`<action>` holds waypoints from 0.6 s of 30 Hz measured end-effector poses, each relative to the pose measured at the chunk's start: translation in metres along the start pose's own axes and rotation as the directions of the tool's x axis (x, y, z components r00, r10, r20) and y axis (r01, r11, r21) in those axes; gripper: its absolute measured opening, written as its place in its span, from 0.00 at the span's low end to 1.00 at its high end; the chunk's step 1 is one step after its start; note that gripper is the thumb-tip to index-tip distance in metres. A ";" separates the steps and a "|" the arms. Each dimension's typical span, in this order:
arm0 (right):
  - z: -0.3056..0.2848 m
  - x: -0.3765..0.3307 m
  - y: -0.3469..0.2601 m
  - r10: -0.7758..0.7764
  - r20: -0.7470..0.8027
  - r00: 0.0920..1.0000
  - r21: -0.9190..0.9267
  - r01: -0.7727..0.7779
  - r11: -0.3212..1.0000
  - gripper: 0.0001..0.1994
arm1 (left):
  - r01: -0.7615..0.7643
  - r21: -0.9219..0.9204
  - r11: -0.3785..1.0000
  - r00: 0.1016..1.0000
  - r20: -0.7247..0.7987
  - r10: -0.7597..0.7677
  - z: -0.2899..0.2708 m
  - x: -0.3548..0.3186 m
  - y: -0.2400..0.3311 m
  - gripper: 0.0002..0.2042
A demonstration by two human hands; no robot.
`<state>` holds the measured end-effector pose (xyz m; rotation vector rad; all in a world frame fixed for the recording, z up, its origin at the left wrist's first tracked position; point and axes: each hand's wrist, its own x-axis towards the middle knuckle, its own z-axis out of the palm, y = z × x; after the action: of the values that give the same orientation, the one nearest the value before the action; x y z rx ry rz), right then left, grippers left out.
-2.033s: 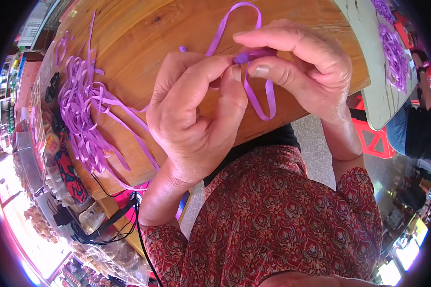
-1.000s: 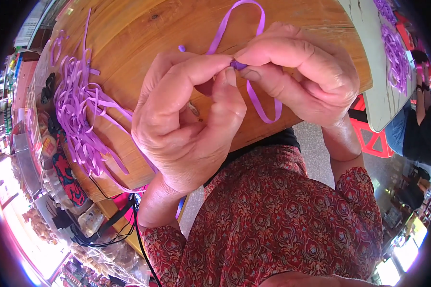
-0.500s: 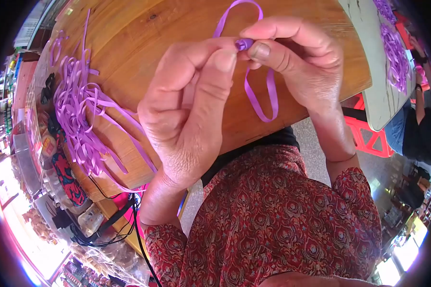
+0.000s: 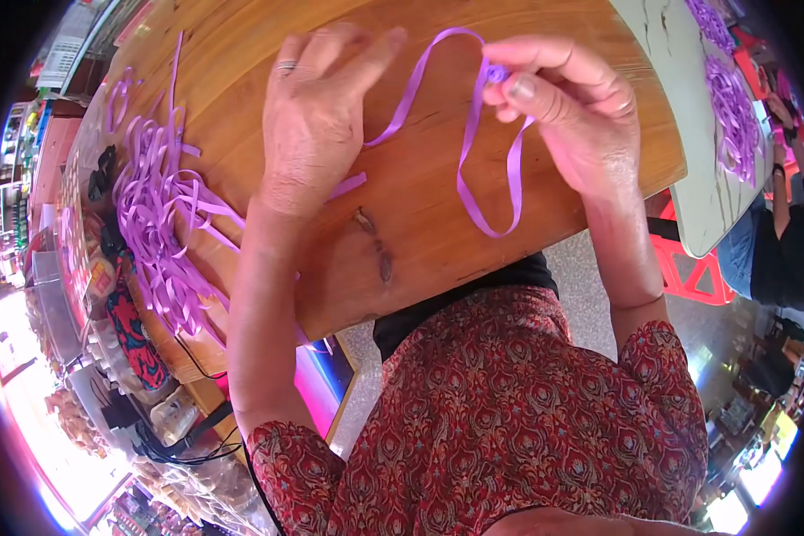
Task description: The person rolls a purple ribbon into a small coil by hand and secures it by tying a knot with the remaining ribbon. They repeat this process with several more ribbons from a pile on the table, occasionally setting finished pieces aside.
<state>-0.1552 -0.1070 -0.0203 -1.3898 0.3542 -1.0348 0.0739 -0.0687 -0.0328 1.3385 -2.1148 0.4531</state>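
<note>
Between the thumb and fingers of my right hand (image 4: 581, 112) is a small purple ribbon roll (image 4: 498, 74), coiled tight. From it a purple ribbon tail (image 4: 515, 179) hangs in a loop over the table. Another stretch arches up and leftward, passes behind my left hand (image 4: 317, 116), and a ribbon end shows by that wrist. My left hand is raised over the table, apart from the roll, its fingers spread and somewhat blurred. To its left lies a tangled heap of purple ribbons (image 4: 161, 223).
The wooden table (image 4: 438, 268) fills the middle. At the right stands a pale table (image 4: 732, 201) with more purple ribbon (image 4: 732, 116), a red plastic stool (image 4: 692, 268) and another person (image 4: 782, 241). Bags and dark cables (image 4: 188, 456) crowd the left edge.
My left hand has let go of the ribbon roll and moved up and left, its fingers opening. My right hand keeps the roll, which has shifted slightly right.
</note>
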 end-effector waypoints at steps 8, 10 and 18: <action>-0.031 0.009 0.004 0.032 -0.052 0.998 -0.007 -0.033 0.999 0.13 | -0.022 -0.024 0.999 1.000 0.010 0.022 0.006 0.004 -0.028 0.15; -0.032 0.007 0.005 0.051 -0.031 0.998 -0.010 -0.051 0.999 0.11 | 0.025 0.005 1.000 0.999 -0.028 -0.025 -0.001 -0.009 -0.042 0.12; -0.026 0.007 0.005 0.083 0.006 0.997 -0.056 -0.082 0.995 0.10 | 0.564 -0.009 0.826 0.814 0.175 -0.554 -0.031 -0.040 0.031 0.13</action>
<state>-0.1692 -0.1296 -0.0278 -1.4166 0.4338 -0.9576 0.0676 -0.0096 -0.0337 1.9225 -1.7111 0.0267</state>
